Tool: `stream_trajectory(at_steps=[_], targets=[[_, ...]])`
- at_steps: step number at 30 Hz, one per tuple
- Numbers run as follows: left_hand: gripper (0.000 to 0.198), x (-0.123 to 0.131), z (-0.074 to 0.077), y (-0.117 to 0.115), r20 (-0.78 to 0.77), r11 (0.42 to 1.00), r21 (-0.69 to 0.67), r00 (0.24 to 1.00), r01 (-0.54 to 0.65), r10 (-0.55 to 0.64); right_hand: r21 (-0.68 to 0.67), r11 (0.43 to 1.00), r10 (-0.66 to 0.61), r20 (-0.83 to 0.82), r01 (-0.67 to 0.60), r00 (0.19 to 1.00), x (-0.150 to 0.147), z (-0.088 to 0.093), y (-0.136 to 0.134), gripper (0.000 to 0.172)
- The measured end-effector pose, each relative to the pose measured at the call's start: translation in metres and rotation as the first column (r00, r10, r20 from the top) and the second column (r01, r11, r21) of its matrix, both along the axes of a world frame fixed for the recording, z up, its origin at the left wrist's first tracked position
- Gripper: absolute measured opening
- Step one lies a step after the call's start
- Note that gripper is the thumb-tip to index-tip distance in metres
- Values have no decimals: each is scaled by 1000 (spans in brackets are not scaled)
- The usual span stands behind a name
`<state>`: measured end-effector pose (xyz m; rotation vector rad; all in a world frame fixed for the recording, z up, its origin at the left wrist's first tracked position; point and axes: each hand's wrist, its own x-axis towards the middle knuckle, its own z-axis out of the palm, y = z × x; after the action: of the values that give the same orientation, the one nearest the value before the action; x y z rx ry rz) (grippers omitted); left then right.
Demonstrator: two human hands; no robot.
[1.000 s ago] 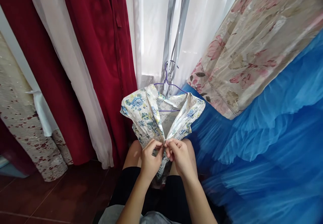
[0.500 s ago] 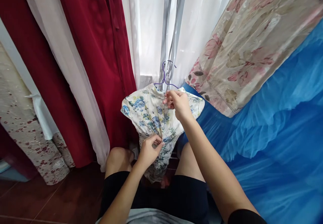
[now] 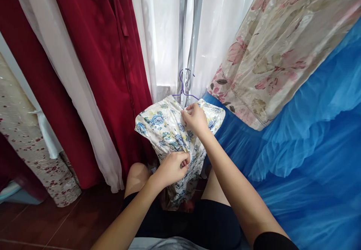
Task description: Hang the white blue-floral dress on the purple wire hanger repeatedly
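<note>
A white dress with blue and yellow flowers hangs from a purple wire hanger in front of me. My right hand pinches the fabric at the neckline, close to the centre seam. Lower down, around the waist, my left hand is closed on the cloth of the same seam. Whether a zipper runs along that seam I cannot tell, since my fingers cover parts of it. The skirt drops between my knees, its lower end in shadow.
Dark red curtain-like cloth and pale sheer fabric hang on the left. White cloth is behind the hanger. At the right hang a beige floral garment and a blue tulle skirt. Dark red tiles cover the floor.
My left hand has moved slightly right along with the cloth it grips. My right hand has shifted a little left and down at the neckline, and the dress has skewed slightly.
</note>
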<state>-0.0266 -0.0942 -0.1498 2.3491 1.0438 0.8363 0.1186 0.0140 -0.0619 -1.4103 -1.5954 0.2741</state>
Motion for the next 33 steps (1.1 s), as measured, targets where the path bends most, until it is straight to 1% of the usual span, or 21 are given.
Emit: stream_trajectory(at_steps=[2, 3, 5, 7, 8, 9, 10, 11, 13, 14, 15, 16, 18, 20, 22, 25, 27, 29, 31, 33], targets=[[15, -3, 0, 1, -24, 1000, 14, 1000, -5, 6, 22, 1000, -14, 111, 11, 994, 2, 1, 0, 29], [15, -4, 0, 2, -37, 1000, 9, 999, 6, -6, 21, 1000, -4, 152, 1, 988, 4, 2, 0, 28], [13, -7, 3, 5, -56, 998, -18, 997, 61, -61, 23, 999, 25, 211, -30, 977, 8, 5, -1, 20], [11, -9, 12, 9, -27, 997, -3, 996, 82, -82, 51, 996, 63, 241, -77, 969, 13, 9, -3, 14], [10, -9, 19, 13, 17, 998, 31, 998, 59, -59, 75, 992, 84, 243, -105, 966, 16, 11, -6, 12], [10, -10, 28, 18, 83, 997, 82, 996, 5, -12, 99, 987, 104, 237, -131, 966, 18, 13, -9, 12], [11, -10, 38, 24, 166, 987, 142, 985, -72, 48, 119, 980, 127, 228, -157, 965, 20, 15, -12, 12], [16, -10, 49, 31, 253, 968, 198, 962, -154, 101, 134, 973, 154, 219, -186, 964, 22, 16, -16, 12], [29, -10, 72, 49, 376, 922, 285, 915, -262, 144, 159, 954, 220, 204, -254, 954, 26, 18, -24, 12], [33, -9, 82, 58, 396, 904, 324, 908, -278, 138, 168, 941, 258, 199, -292, 945, 27, 19, -27, 12], [32, -7, 90, 67, 389, 892, 360, 913, -272, 122, 178, 928, 293, 192, -327, 937, 27, 19, -29, 12], [27, -6, 97, 74, 363, 884, 395, 926, -252, 102, 191, 916, 320, 179, -352, 931, 28, 19, -31, 12], [13, -2, 105, 83, 304, 866, 451, 949, -215, 78, 225, 898, 359, 119, -378, 926, 27, 17, -33, 12], [11, 1, 108, 85, 281, 852, 480, 957, -208, 76, 260, 886, 397, 2, -384, 918, 25, 15, -33, 12], [11, 2, 108, 82, 291, 848, 485, 954, -213, 74, 292, 875, 441, -152, -386, 884, 22, 13, -33, 14], [12, 1, 105, 76, 326, 856, 472, 944, -212, 54, 341, 853, 510, -381, -396, 771, 14, 11, -31, 16], [13, 2, 102, 77, 393, 889, 412, 919, -200, 25, 361, 842, 537, -491, -400, 686, 7, 10, -28, 15], [15, 7, 100, 81, 524, 940, 298, 851, -165, -17, 368, 845, 534, -565, -388, 628, -2, 7, -26, 15], [16, 13, 99, 86, 679, 972, 194, 734, -129, -39, 388, 851, 525, -607, -354, 596, -11, 1, -24, 17], [17, 16, 104, 92, 792, 976, 160, 609, -145, -40, 416, 857, 513, -631, -304, 582, -17, -8, -24, 19]])
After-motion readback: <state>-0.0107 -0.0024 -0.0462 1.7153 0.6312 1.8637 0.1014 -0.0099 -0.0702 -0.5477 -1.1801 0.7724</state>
